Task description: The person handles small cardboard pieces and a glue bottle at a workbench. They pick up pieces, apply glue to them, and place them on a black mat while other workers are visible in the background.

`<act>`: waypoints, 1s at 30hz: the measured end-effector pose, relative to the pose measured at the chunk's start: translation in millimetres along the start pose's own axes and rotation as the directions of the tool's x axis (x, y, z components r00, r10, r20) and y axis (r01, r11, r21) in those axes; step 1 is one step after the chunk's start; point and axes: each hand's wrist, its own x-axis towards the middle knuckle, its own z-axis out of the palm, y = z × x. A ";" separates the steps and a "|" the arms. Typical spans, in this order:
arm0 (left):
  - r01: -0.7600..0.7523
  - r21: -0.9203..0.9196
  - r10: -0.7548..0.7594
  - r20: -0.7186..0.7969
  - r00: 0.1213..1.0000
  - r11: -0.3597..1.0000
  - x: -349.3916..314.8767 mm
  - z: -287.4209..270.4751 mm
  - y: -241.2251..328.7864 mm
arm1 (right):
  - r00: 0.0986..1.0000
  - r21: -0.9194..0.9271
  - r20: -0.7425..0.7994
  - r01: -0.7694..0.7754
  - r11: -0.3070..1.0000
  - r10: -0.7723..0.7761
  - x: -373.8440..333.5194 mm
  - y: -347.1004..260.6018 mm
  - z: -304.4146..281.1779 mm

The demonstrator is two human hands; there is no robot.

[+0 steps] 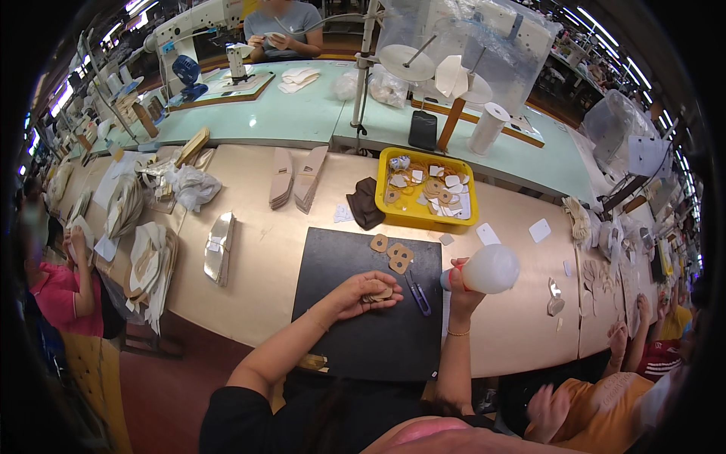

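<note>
Over the black mat (333, 265), my left hand (361, 296) is closed around a few small tan pieces (378, 296). To the right of the mat, my right hand (463, 293) grips a round, cloudy white plastic bottle (493, 268), which is tilted; red shows where the fingers wrap it. Several tan rounded pieces with holes (399, 258) lie on the mat beyond my left hand. Purple thread snips (419, 296) rest between my two hands. Past the mat's far edge stands a yellow tray (427, 222) holding similar tan pieces, white tags and orange bands.
Dark brown fabric (366, 204) lies beside the tray, with white cards (539, 231) to its right. Stacked beige pieces (281, 178) and a metallic bundle (219, 248) sit on the left. A mint-green sewing table (280, 113) runs behind. Other people sit across and at both sides.
</note>
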 end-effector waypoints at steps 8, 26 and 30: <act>0.003 0.047 -0.003 0.006 1.000 0.999 -1.1 0.5 1.6 | 1.000 0.020 0.008 -0.014 1.000 0.014 -0.1 3.5 -3.9; -0.035 0.019 0.035 -0.028 0.999 0.999 0.4 -1.0 0.2 | 0.999 0.007 0.022 -0.029 1.000 0.029 -1.2 6.7 -6.3; -0.046 0.016 0.047 -0.036 0.998 0.999 2.0 1.0 0.4 | 0.999 -0.044 0.036 0.006 0.999 -0.004 -0.5 6.3 -6.2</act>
